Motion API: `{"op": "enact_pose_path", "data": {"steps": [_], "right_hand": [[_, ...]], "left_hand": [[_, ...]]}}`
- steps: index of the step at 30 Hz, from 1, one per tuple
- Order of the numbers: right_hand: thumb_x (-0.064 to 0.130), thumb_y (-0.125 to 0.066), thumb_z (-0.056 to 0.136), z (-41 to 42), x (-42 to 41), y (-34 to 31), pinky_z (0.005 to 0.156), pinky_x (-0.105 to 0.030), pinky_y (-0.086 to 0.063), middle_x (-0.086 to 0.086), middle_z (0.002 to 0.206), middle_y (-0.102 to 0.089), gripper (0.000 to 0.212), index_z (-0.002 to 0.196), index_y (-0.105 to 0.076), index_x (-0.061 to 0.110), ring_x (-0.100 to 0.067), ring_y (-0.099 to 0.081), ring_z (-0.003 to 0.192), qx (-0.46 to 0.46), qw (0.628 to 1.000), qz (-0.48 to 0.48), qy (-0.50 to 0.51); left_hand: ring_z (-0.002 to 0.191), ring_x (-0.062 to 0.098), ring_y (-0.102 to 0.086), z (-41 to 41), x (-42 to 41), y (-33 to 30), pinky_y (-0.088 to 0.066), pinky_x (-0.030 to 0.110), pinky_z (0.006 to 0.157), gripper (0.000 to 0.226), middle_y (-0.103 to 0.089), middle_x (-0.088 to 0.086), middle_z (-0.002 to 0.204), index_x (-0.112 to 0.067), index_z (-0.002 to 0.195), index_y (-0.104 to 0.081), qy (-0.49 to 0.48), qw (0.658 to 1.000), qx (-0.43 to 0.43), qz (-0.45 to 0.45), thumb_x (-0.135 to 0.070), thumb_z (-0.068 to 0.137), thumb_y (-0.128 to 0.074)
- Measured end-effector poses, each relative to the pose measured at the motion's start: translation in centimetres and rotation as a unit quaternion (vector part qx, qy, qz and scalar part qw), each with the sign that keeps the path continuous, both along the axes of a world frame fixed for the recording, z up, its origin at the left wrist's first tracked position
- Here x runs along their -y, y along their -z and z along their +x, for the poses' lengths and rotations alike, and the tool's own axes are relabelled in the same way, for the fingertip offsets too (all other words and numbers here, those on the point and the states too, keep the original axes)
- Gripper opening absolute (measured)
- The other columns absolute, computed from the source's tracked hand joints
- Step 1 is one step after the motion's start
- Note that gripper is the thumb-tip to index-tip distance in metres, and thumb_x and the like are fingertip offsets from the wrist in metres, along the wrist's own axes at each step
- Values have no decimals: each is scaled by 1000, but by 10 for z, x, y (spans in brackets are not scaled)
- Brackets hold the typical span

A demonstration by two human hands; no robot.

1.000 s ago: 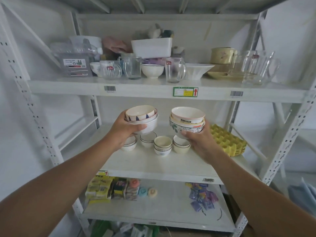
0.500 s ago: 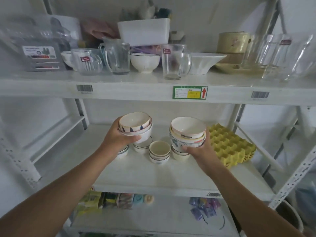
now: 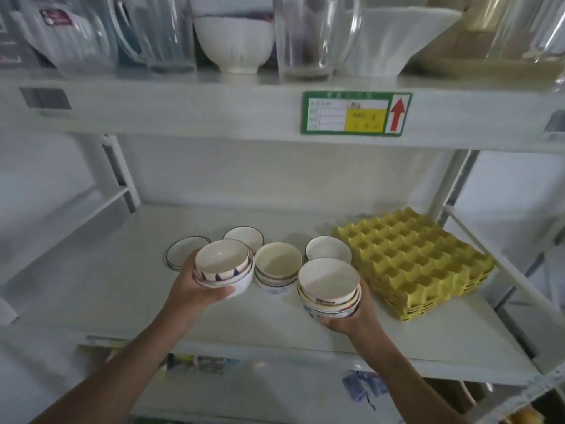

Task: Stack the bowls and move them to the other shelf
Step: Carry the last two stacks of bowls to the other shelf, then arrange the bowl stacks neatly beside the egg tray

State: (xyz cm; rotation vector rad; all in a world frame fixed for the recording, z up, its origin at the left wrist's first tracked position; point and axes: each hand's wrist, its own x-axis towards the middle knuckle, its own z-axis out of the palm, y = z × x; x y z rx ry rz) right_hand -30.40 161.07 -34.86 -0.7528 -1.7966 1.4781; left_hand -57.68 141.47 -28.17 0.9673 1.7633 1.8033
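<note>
From the head camera, our left hand [image 3: 195, 290] curls its fingers round a stack of bowls [image 3: 224, 267], and our right hand [image 3: 351, 319] cups a second stack [image 3: 328, 287] from beneath, both above the middle shelf [image 3: 122, 286]. Four smaller bowls [image 3: 278, 266] remain behind them. We judge stacking partly done; nothing has reached the other shelf.

Both forearms are showing bare from the frame's lower edge to the wrists, with no sleeves reaching them; the left hand [image 3: 195, 289] and right hand [image 3: 356, 316] are wearing nothing.
</note>
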Motion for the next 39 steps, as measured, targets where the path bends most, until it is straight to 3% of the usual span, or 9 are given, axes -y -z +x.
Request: {"op": "enact_pose_path", "data": {"steps": [4, 10, 15, 20, 24, 28, 32, 35, 39], "right_hand": [[1, -100, 51, 0, -11, 28, 103, -45, -56, -7, 141, -60, 117, 150, -39, 16, -27, -61, 128, 21, 1000, 6, -8], [3, -97, 51, -4, -4, 44, 92, -23, -56, 12, 139, -57, 116, 144, -36, 35, -5, -60, 125, 19, 1000, 9, 1], [-1, -98, 52, -5, -4, 50, 92, -13, -52, 31, 130, -55, 116, 139, -34, 41, 1, -56, 124, 53, 998, 44, 4], [13, -99, 51, -4, 0, 46, 98, -26, -56, 30, 131, -53, 116, 140, -33, 44, 0, -55, 125, 73, 996, 44, 2], [24, -100, 48, 0, 4, 41, 100, -11, -48, 39, 130, -48, 116, 140, -30, 42, 8, -51, 125, 94, 993, 66, 2], [24, -101, 47, 0, 7, 34, 94, -2, -44, 49, 125, -42, 115, 135, -29, 40, 15, -50, 121, 129, 988, 81, 12], [12, -102, 47, -6, 11, 27, 88, -1, -46, 33, 128, -48, 115, 133, -31, 41, 14, -52, 117, 154, 986, 66, 17], [20, -101, 46, -8, 11, 20, 91, -4, -47, 27, 132, -48, 111, 134, -34, 36, 9, -52, 121, 166, 985, 47, 8], [21, -96, 53, -1, 12, 4, 90, -16, -54, 8, 136, -48, 106, 139, -35, 34, -11, -54, 124, 170, 985, -24, 0]], "left_hand": [[95, 7, -68, -11, -5, 38, -56, 20, 78, 85, -69, 7, 112, -3, 127, -51, -7, 1000, -2, -17, 12, 49, -83], [86, -1, -68, -13, -12, 67, -55, 14, 69, 73, -75, -12, 96, -19, 111, -58, -13, 999, -3, -30, 23, 55, -79], [100, 11, -67, -22, -14, 76, -55, 19, 77, 90, -68, 7, 116, -6, 129, -51, -12, 1000, 13, -26, 3, 46, -83], [100, 4, -65, -17, -19, 89, -52, 11, 76, 99, -61, 12, 126, -4, 134, -44, 0, 1000, -2, -28, 15, 47, -86], [102, 0, -63, -20, -22, 94, -55, 20, 79, 100, -58, 10, 125, -5, 135, -40, 11, 1000, 9, -19, 7, 44, -80], [100, 0, -64, -22, -23, 92, -54, 17, 77, 99, -59, 5, 121, -13, 131, -41, 15, 999, 15, -26, 7, 42, -79], [100, 2, -64, -21, -23, 84, -54, 19, 78, 93, -66, -10, 113, -36, 119, -52, 3, 998, 5, -55, -17, 35, -86], [100, -1, -63, -20, -24, 77, -52, 15, 79, 91, -66, -17, 112, -50, 114, -54, -13, 997, -2, -76, -24, 34, -87], [95, -5, -63, -18, -25, 73, -52, 13, 75, 95, -63, -8, 112, -39, 115, -52, -21, 996, 13, -87, -24, 28, -87]]}}
